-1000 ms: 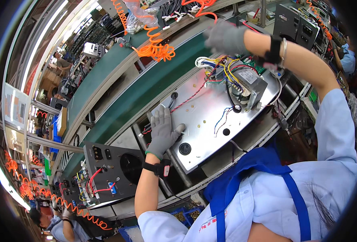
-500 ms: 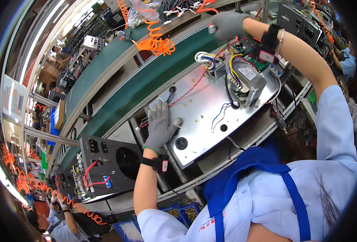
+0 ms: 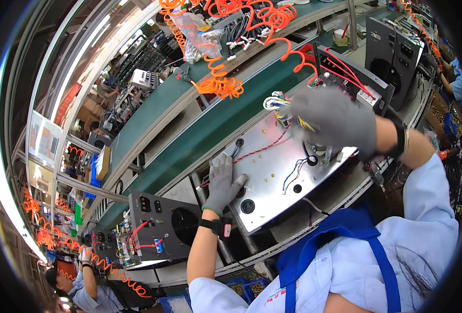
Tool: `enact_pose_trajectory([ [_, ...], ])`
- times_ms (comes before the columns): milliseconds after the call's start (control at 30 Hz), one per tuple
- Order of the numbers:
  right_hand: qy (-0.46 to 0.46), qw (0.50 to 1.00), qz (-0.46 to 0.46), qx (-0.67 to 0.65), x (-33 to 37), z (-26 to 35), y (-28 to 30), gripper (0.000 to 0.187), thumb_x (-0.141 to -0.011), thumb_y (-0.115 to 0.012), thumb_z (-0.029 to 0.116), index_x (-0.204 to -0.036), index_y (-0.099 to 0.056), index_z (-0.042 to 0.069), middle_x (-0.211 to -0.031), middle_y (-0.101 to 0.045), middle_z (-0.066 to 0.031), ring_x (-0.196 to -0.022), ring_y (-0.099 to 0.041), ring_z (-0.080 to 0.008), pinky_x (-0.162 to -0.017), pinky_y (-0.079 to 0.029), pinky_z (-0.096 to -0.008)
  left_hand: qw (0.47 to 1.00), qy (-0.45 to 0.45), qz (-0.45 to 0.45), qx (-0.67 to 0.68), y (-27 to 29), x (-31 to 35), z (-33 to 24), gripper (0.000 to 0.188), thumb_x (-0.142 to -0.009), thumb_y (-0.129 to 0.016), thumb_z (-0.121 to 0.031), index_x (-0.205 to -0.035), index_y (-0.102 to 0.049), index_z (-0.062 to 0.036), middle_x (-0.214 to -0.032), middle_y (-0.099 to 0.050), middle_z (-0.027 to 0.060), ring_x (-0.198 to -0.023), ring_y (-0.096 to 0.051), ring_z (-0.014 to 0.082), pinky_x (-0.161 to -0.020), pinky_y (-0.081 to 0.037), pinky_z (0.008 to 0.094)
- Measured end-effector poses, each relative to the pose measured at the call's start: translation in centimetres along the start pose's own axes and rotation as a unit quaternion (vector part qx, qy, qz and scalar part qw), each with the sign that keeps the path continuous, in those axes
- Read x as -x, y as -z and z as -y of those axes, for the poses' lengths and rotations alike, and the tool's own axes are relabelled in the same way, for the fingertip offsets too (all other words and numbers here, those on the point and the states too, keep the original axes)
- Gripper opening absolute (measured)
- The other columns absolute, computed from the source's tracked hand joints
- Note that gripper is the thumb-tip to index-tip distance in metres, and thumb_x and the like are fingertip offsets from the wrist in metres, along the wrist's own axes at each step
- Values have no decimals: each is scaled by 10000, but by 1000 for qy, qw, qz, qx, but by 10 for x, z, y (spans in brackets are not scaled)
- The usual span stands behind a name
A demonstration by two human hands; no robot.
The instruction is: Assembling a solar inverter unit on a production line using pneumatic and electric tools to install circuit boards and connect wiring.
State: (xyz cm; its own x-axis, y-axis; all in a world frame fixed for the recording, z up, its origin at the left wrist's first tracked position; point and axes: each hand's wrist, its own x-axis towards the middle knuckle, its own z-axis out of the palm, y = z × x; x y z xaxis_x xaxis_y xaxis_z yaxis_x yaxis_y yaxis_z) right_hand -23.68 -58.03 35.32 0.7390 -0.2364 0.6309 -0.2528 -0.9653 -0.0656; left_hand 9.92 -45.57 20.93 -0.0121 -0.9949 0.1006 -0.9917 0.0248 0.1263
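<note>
A bare silver metal chassis plate (image 3: 252,169) lies slantwise on the line before me. My left hand (image 3: 223,185), in a grey glove, rests on the plate's left edge with its fingers stretched out. Over the plate's right part is my gloved right hand (image 3: 335,120), blurred, hiding most of the transformer and parts there; its fingers are too smeared to read. A red twisted wire (image 3: 265,147) crosses the plate, and thin blue and white wires (image 3: 293,175) come from a hole. Beside my right fingers sits a white cable bundle (image 3: 275,101).
A dark panel with a round fan opening (image 3: 155,221) stands left of the plate. Another dark unit (image 3: 390,55) is at the far right. Beyond the plate runs a green belt (image 3: 199,128), with orange coiled hoses (image 3: 218,88) hanging over it. A co-worker (image 3: 77,287) is at lower left.
My right hand has come back toward me from beyond the plate's far right corner to above the transformer. The left hand stays on the plate's left edge. The view has shifted.
</note>
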Motion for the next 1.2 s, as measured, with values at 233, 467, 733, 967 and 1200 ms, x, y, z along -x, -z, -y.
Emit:
enact_pose_trajectory([
  [233,-27,978,111,-173,75,40,-18,324,-758,-685,227,-1042,-579,113,-886,-573,-87,-811,-600,-287,-668,-487,-399,992,-1,-121,45,5,14,6,673,-907,-518,-443,-1395,-369,-5,-1444,-371,215,-1357,-302,407,-1123,-212,463],
  [467,-117,959,125,-226,142,38,-14,280,-771,-686,175,-1027,-602,97,-919,-629,-91,-819,-618,-291,-692,-499,-390,981,90,-132,107,7,15,-10,591,-888,-588,-317,-1355,-425,7,-1384,-424,246,-1317,-362,393,-1092,-291,449],
  [733,-130,917,175,-335,160,23,-39,248,-777,-684,179,-1006,-621,109,-854,-622,-73,-780,-618,-280,-673,-500,-386,855,292,-420,88,21,107,-87,390,-926,-471,-73,-1288,-481,72,-1279,-544,195,-1173,-523,282,-1017,-384,359],
  [967,17,849,305,-431,147,34,-95,245,-792,-682,229,-1000,-614,118,-863,-615,-94,-796,-617,-304,-694,-498,-425,690,600,-394,93,-52,260,-189,374,-953,-502,-164,-1245,-523,68,-1241,-575,216,-1135,-558,298,-995,-417,372],
  [1200,152,844,414,-307,132,89,-125,285,-801,-630,291,-1027,-602,121,-888,-603,-104,-833,-606,-310,-694,-490,-443,608,675,-405,103,-110,368,-272,257,-882,-599,-96,-1116,-630,4,-1134,-642,147,-1033,-612,273,-908,-470,359],
])
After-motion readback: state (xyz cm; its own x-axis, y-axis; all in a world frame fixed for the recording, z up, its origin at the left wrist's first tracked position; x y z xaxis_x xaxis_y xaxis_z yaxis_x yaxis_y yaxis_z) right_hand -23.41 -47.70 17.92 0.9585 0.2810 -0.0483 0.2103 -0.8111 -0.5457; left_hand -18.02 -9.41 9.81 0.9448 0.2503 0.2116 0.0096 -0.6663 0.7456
